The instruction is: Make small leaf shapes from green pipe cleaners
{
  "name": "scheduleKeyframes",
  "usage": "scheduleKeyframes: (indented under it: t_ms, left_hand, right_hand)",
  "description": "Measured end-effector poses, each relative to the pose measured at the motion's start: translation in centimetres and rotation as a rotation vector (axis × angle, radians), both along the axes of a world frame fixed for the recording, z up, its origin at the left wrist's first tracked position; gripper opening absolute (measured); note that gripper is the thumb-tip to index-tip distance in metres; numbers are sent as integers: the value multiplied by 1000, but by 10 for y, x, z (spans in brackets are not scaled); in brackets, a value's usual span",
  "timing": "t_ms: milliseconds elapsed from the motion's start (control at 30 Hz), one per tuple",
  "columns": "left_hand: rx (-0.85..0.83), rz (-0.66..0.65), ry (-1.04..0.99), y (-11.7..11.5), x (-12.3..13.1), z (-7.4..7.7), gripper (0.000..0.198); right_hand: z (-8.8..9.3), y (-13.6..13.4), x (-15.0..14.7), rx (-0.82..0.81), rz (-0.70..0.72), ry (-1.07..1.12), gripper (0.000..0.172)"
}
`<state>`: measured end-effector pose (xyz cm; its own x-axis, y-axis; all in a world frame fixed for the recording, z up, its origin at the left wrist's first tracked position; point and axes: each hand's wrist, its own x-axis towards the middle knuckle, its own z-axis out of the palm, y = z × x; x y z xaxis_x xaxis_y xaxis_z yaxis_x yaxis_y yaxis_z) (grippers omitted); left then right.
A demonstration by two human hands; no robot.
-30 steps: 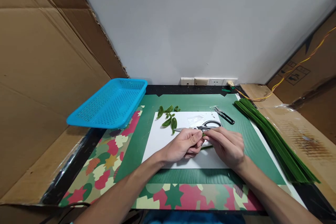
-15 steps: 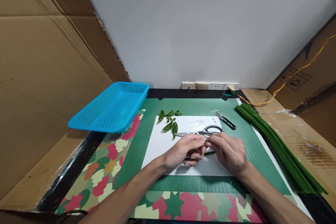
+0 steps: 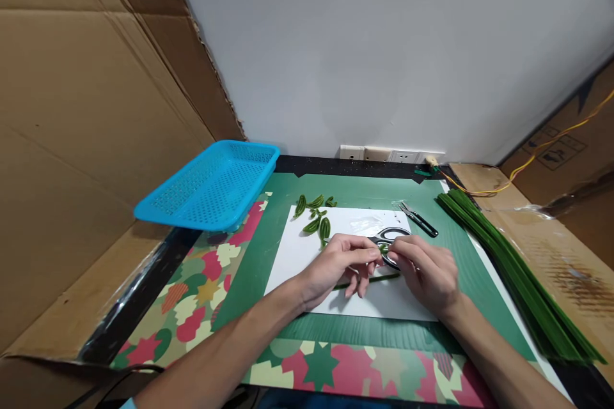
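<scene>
Between the fingertips of my left hand (image 3: 343, 265) and my right hand (image 3: 426, 265) is a small bent piece of green pipe cleaner (image 3: 384, 248). Both hands pinch it, and my left hand's lower fingers hang loose. Beneath them a straight green pipe cleaner (image 3: 378, 278) lies on the white paper (image 3: 292, 275). Behind the hands are black-handled scissors (image 3: 396, 232), partly hidden by my fingers. Several leaf shapes of green pipe cleaner (image 3: 325, 228) rest at the paper's upper left corner.
A blue perforated basket (image 3: 211, 188) stands at the left by a cardboard wall. Small black snips (image 3: 419, 222) lie at the back right of the green mat (image 3: 355, 188). A long bundle of green pipe cleaners (image 3: 513, 275) runs along the right edge. Wall sockets (image 3: 377, 154) and a yellow wire (image 3: 518, 169) are behind.
The fingertips have drawn slightly apart, so more of the small green piece shows. My left hand's lower fingers have loosened, leaving the straight pipe cleaner on the paper. The view has shifted slightly.
</scene>
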<state>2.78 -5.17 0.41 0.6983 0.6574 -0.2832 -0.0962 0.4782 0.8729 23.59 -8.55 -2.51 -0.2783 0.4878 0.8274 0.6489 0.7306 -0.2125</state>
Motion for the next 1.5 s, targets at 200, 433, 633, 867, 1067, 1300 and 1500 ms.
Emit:
scheduleKeyframes:
  t_ms: [200, 433, 633, 867, 1067, 1300, 1500]
  left_hand:
    - [-25, 44, -64, 0, 0, 1, 23]
    - [289, 69, 119, -3, 1, 3, 32]
    - [566, 174, 283, -6, 4, 4, 28]
    - [444, 204, 258, -4, 5, 1, 38]
    - [547, 264, 270, -4, 5, -5, 35]
    - [940, 236, 409, -5, 2, -7, 30]
    - [912, 220, 448, -5, 3, -7, 25]
  right_hand:
    - [0, -3, -1, -46, 15, 61, 18]
    - [2, -5, -5, -139, 56, 41, 17]
    - [0, -4, -2, -23, -56, -168, 15]
    - [2, -2, -5, -39, -171, -169, 7]
    - [1, -2, -8, -63, -186, -113, 9]
    - [-5, 1, -7, -101, -137, -116, 11]
    - [-5, -1, -10, -68, -166, -164, 12]
